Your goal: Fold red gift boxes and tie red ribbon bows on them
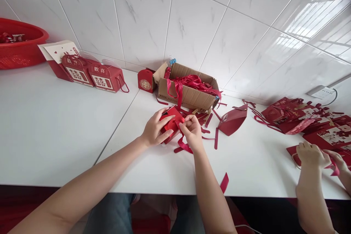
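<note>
A small red box (172, 112) stands on the white table in front of the cardboard box. My left hand (157, 128) is closed around its left side, with fingers over the top. At the box's right edge, my right hand (191, 130) pinches a red ribbon (185, 145), whose loose end curls down to the table. The knot area is partly covered by my fingers. Just behind, the cardboard box (182, 99) holds a heap of red ribbons (194, 82).
A red basket (24, 53) and several red gift boxes (105, 78) stand at left. One dark red box (233, 120) lies right of my hands, among loose ribbon strips. Another person's hands (312, 154) work at far right beside piled red boxes (333, 131).
</note>
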Motion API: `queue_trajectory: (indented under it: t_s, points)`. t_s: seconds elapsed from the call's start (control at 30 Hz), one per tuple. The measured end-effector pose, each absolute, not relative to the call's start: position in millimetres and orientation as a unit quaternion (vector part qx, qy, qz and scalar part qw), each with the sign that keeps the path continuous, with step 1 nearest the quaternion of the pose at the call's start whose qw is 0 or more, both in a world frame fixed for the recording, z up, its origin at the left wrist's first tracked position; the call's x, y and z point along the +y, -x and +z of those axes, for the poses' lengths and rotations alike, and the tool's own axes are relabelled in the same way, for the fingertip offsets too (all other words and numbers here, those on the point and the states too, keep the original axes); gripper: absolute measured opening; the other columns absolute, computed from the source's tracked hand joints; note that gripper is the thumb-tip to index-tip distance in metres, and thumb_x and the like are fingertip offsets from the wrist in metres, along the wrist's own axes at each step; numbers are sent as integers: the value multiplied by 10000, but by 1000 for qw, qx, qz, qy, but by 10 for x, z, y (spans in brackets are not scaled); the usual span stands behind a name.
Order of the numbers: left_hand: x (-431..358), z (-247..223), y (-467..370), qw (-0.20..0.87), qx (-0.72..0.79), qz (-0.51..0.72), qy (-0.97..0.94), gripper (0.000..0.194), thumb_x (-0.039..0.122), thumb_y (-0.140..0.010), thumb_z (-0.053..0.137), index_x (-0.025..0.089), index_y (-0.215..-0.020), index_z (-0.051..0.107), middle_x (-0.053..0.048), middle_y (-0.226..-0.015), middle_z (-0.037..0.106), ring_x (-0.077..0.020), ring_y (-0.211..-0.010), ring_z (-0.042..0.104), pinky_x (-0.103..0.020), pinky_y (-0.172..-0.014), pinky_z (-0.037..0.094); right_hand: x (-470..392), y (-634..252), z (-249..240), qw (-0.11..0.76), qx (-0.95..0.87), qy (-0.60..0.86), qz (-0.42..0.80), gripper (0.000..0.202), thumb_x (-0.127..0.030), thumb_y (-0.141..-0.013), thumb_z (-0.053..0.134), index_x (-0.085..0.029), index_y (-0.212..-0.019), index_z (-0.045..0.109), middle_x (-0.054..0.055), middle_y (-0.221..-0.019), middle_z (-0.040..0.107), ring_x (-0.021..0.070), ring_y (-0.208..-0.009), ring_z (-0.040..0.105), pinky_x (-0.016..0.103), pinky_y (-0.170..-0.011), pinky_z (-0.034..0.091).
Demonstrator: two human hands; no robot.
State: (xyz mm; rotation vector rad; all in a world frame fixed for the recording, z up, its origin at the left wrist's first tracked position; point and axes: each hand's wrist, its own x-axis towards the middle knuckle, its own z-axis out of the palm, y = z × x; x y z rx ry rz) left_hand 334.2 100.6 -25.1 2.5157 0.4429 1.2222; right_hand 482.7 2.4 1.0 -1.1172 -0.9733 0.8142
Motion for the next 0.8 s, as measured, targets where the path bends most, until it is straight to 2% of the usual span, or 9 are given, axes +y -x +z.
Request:
queue_trajectory:
  t_s: [0.27,0.47,0.6,0.8]
  points:
    - [988,-234,-3367,90,112,476,-868,432,352,-877,476,189,-1267,568,-145,-1462,305,-364,-1324,319,-567,-1087,314,9,-4811,33,654,-442,517,332,278,-334,-803,656,-227,-851,404,-106,-509,487,63,-447,379,204,-487,309]
    - [962,-228,-3348,134,88,455,-876,457,382,-923,398,210,-1334,501,-146,-1463,306,-333,-1303,357,-535,-1062,354,-3,-4777,58,639,-486,538,258,218,-303,-814,640,-217,-878,451,-80,-534,533,82,-484,438,232,-540,351]
    - [962,-230,-3337,163,85,460,-869,429,298,-950,306,213,-1306,529,-131,-1436,344,-306,-1300,370,-521,-1077,340,-17,-4777,49,636,-514,524,239,169,-303,-832,614,-214,-889,482,-74,-539,507,89,-499,414,241,-546,347]
    - [924,-219,-3357,172,112,465,-861,360,221,-920,384,231,-1215,590,-118,-1350,420,-280,-1243,416,-500,-1036,402,-15,-4788,13,652,-501,505,261,140,-335,-876,567,-223,-879,484,-61,-589,468,93,-539,386,239,-553,313]
